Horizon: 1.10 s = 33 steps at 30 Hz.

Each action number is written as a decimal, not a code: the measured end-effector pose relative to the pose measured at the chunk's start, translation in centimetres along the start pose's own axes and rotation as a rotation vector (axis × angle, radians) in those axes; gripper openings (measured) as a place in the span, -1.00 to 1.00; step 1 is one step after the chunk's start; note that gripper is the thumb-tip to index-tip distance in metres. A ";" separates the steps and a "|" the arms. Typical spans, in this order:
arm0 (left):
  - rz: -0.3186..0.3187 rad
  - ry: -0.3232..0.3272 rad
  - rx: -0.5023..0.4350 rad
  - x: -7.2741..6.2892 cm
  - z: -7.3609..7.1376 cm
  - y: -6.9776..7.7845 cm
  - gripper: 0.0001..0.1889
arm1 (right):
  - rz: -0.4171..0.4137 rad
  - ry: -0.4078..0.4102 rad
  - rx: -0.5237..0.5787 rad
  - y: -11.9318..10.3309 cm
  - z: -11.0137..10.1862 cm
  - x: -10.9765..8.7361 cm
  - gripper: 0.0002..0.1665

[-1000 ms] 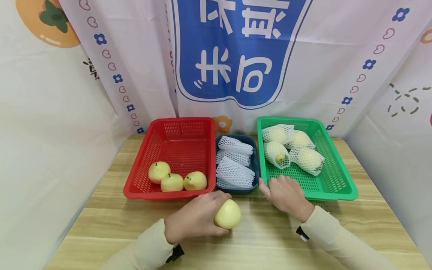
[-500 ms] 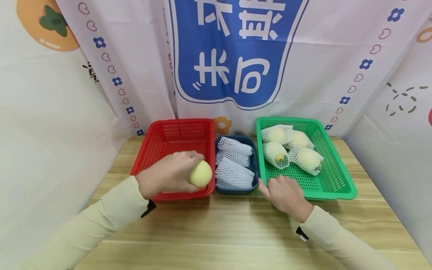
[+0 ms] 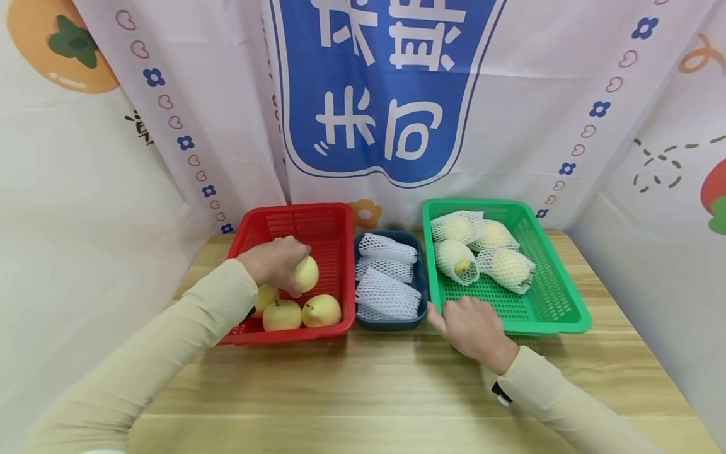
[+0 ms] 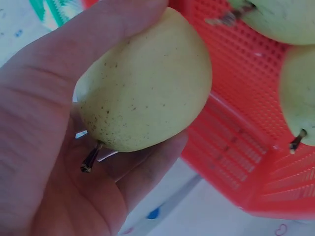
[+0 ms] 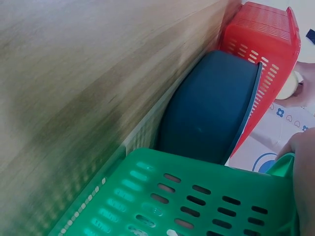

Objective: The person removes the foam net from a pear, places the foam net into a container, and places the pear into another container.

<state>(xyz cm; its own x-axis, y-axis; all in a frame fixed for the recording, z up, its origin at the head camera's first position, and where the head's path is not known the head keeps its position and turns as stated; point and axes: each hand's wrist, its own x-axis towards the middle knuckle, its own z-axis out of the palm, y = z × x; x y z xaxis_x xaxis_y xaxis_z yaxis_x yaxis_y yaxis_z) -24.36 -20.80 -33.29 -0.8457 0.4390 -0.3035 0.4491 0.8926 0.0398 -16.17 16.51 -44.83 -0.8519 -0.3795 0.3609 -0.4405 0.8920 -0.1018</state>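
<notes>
My left hand [image 3: 275, 261] grips a yellow-green pear [image 3: 307, 275] over the red basket [image 3: 326, 332]. Close up in the left wrist view, thumb and fingers wrap the held pear [image 4: 147, 83], its dark stem pointing toward the palm. Below that hand, several bare pears [image 3: 321, 311] lie along the basket's front. My right hand [image 3: 472, 328] holds the front left rim of the green basket [image 3: 550, 328], fingers curled over the edge. In the right wrist view only part of that hand [image 5: 305, 172] shows, at the rim.
Between the baskets stands a dark blue tray [image 3: 391, 325] with several white foam net sleeves [image 3: 388, 293]. Several pears in foam nets [image 3: 506, 268] lie in the green basket. A printed cloth [image 3: 227, 94] hangs behind the wooden table [image 3: 363, 397].
My left hand has carried the pear from the table in front of the tray up and left, over the red basket. My right hand has stayed at the green basket's rim.
</notes>
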 end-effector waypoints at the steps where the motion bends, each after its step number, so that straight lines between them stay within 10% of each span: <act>1: -0.006 -0.011 0.011 0.3 0.2 -0.3 -0.42 | -0.002 0.003 0.000 0.0 0.0 0.0 -0.28; 25: -0.092 -0.269 -0.014 2.8 2.8 -0.8 -0.64 | -0.019 0.029 -0.032 0.2 0.7 0.1 -0.27; 33: -0.114 -0.263 -0.061 2.6 2.2 -1.3 -0.55 | -0.040 0.072 -0.034 0.3 0.6 0.0 -0.27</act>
<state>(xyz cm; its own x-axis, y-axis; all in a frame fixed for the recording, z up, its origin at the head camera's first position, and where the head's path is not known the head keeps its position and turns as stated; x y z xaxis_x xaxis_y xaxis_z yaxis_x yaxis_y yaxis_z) -26.46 -21.05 -36.22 -0.7822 0.3012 -0.5454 0.3309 0.9425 0.0460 -16.48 16.62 -45.39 -0.8109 -0.3975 0.4295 -0.4627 0.8848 -0.0548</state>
